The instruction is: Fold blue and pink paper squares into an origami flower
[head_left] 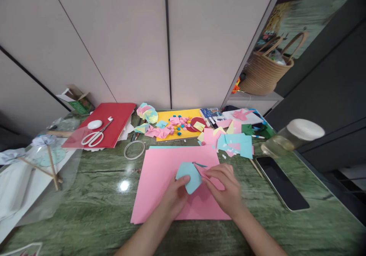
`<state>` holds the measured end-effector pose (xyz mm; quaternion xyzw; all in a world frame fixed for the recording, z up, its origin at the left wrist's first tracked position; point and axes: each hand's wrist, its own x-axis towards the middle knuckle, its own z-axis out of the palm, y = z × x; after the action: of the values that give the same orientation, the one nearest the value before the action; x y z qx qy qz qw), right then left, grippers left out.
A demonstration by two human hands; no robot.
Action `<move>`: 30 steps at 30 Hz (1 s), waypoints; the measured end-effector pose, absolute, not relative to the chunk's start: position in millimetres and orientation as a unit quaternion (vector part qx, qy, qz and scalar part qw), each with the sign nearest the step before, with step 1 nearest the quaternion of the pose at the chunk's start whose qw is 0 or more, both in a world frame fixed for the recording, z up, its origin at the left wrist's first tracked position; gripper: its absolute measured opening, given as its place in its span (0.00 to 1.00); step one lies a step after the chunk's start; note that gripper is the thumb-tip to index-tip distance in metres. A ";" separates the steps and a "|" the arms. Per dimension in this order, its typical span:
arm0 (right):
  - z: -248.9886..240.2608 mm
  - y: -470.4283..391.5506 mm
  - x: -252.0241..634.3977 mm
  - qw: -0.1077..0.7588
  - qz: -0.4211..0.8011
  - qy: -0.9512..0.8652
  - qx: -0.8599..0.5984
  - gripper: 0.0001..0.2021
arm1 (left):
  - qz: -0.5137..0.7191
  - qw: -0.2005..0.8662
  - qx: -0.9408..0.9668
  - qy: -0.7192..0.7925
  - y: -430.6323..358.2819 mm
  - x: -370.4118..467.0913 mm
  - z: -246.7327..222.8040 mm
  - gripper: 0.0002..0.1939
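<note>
Above a stack of pink paper sheets [160, 179], my left hand [177, 193] grips a small light-blue paper piece [189, 175], thumb on its face. My right hand [225, 187] pinches a small pink paper piece [203, 173] at the blue piece's right edge. A narrow dark teal sliver [201, 165] shows just above the pink piece. Whether the pink and blue pieces are joined cannot be seen. Blue paper shows beneath the far edge of the pink stack.
White scissors [95, 136] and a white round case [95, 124] lie on a red folder [117, 115]. A tape ring [134, 150] sits left of the stack. Paper scraps [237, 143] and small colored pieces [178, 124] line the back. At right are a phone [281, 183] and a lidded jar [291, 136].
</note>
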<state>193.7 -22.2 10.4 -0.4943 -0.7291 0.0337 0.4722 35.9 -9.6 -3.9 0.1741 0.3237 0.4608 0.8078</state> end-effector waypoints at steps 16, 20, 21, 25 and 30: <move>6.9 -28.8 182.6 0.455 -0.103 -0.734 -0.494 0.08 | 0.531 0.722 0.216 0.388 -15.1 42.9 -5.7 0.14; 6.5 -28.5 180.7 0.439 -0.109 -0.744 -0.492 0.08 | 0.533 0.719 0.216 0.391 -17.5 43.0 -7.7 0.13; 6.5 -28.4 180.0 0.435 -0.111 -0.746 -0.491 0.08 | 0.534 0.718 0.213 0.392 -18.0 43.1 -8.0 0.13; 6.3 -27.4 176.3 0.437 -0.105 -0.745 -0.494 0.07 | 0.548 0.705 0.200 0.403 -17.7 43.3 -8.8 0.12; 3.5 -25.2 170.9 0.464 -0.038 -0.722 -0.512 0.04 | 0.563 0.669 0.225 0.429 -16.2 42.7 -7.8 0.14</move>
<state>170.9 -25.2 3.5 -0.5124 -0.7216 -0.0381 0.4641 42.7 -16.2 -7.8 0.2251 0.4293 0.5633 0.6692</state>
